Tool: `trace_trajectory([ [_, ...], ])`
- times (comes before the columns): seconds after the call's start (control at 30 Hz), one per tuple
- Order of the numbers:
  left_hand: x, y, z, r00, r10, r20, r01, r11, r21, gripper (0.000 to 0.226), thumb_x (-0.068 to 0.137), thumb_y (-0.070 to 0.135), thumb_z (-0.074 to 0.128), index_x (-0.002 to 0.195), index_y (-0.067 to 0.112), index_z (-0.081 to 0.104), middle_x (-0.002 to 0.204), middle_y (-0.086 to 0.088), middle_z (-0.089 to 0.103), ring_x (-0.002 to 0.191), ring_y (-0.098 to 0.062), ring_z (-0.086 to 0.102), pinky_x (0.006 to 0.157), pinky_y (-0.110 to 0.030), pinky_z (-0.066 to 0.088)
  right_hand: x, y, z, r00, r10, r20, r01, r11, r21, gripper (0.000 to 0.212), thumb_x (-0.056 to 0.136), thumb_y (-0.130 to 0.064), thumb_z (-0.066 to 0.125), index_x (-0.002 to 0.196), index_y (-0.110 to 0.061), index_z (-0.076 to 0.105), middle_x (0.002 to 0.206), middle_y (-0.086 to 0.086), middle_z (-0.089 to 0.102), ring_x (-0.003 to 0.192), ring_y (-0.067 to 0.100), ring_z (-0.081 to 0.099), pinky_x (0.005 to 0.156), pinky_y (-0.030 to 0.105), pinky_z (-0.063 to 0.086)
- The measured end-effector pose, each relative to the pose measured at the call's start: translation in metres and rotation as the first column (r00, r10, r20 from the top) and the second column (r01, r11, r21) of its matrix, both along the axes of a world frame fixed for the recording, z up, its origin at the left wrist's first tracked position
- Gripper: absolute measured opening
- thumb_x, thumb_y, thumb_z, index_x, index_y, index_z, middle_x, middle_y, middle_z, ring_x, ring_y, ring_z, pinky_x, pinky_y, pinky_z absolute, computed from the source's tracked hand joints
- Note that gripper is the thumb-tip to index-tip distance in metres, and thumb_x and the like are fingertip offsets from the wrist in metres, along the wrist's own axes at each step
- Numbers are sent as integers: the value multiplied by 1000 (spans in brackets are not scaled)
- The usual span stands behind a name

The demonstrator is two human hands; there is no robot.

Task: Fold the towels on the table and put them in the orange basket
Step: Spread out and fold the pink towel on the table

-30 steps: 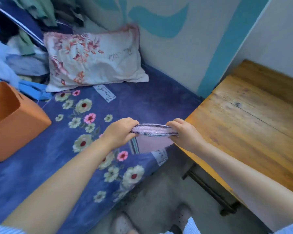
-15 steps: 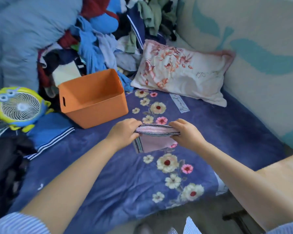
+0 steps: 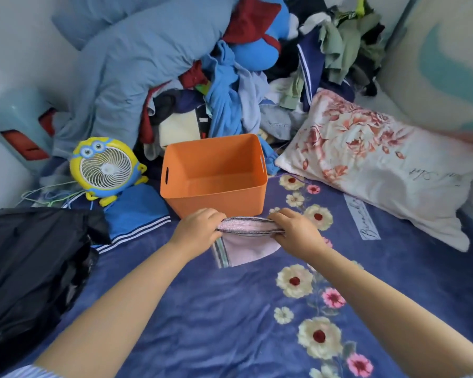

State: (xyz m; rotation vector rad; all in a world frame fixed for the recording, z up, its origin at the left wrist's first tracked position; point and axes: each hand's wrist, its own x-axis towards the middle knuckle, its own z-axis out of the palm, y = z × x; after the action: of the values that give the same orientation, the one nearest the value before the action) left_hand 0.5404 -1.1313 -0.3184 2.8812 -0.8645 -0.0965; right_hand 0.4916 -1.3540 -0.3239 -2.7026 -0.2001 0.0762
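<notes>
Both bare forearms reach forward from the bottom corners of the view and draw closer together toward the hands. The left hand (image 3: 198,230) is curled with its knuckles up, its fingers (image 3: 212,218) closed round the left end of a folded towel (image 3: 245,226). The right hand (image 3: 295,230) mirrors it, knuckles up, gripping the right end of the same towel. The two hands are level with each other and a little apart, with the towel stretched between them. A striped sleeve edge shows at the left upper arm.
</notes>
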Motion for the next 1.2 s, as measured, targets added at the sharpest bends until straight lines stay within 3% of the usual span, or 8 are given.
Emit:
trace_trajectory([
  [0.33, 106, -7, 12, 991, 129, 19, -129, 992, 0, 39, 90, 27, 54, 127, 16, 49, 122, 0, 55, 114, -19, 48, 84, -28, 39, 128, -6, 12, 997, 72, 15, -72, 997, 40, 45, 82, -8, 56, 126, -11, 51, 118, 12, 55, 109, 28, 51, 80, 38, 46],
  [0.67, 210, 15, 16, 952, 302, 46, -279, 920, -274, 34, 85, 15, 61, 117, 7, 57, 116, -9, 59, 107, -27, 55, 79, -30, 40, 244, 18, 17, 979, 64, 196, -90, 988, 123, 45, 81, -4, 60, 125, -6, 53, 115, 14, 58, 107, 31, 54, 81, 39, 46],
  [0.77, 246, 27, 2, 921, 387, -43, -371, 840, -396, 27, 85, 14, 60, 111, 6, 58, 106, -8, 60, 98, -26, 55, 71, -26, 34, 283, 34, 5, 982, 17, 188, -51, 983, 179, 48, 81, -3, 58, 127, -6, 49, 119, 15, 57, 113, 30, 51, 86, 30, 40],
  [0.83, 269, 37, -13, 900, 418, -121, -426, 788, -445, 23, 86, 15, 60, 107, 7, 57, 94, -1, 58, 85, -21, 54, 63, -21, 28, 308, 45, -3, 990, -61, 125, 20, 953, 303, 49, 79, -2, 60, 126, -4, 47, 116, 14, 60, 108, 27, 53, 76, 17, 33],
  [0.93, 297, 51, -42, 862, 434, -261, -506, 722, -471, 22, 87, 16, 58, 106, 6, 54, 90, 0, 56, 79, -16, 50, 58, -20, 26, 337, 62, -23, 990, -138, -34, 138, 867, 479, 40, 77, -2, 64, 114, 0, 51, 102, 14, 63, 89, 20, 54, 65, 13, 33],
  [1.0, 319, 63, -73, 820, 440, -365, -570, 682, -458, 24, 88, 17, 58, 109, 5, 54, 97, -6, 59, 85, -17, 51, 60, -17, 28, 358, 74, -52, 984, -108, -141, 164, 858, 488, 33, 78, -3, 64, 109, 0, 55, 96, 10, 61, 85, 17, 52, 68, 16, 37],
  [1.1, 339, 70, -116, 725, 477, -498, -675, 636, -374, 37, 89, 22, 57, 122, 6, 49, 122, -11, 54, 109, -24, 51, 78, -18, 33, 377, 83, -95, 951, -49, -307, 189, 874, 448, 27, 81, -6, 62, 107, -2, 57, 90, 4, 56, 84, 17, 51, 70, 25, 39],
  [1.2, 357, 71, -161, 610, 510, -607, -763, 585, -276, 43, 91, 25, 53, 129, 7, 42, 132, -11, 48, 118, -25, 46, 82, -22, 31, 394, 91, -143, 896, -41, -442, 250, 869, 426, 21, 81, -4, 62, 101, -8, 57, 79, 0, 54, 73, 15, 49, 56, 16, 37],
])
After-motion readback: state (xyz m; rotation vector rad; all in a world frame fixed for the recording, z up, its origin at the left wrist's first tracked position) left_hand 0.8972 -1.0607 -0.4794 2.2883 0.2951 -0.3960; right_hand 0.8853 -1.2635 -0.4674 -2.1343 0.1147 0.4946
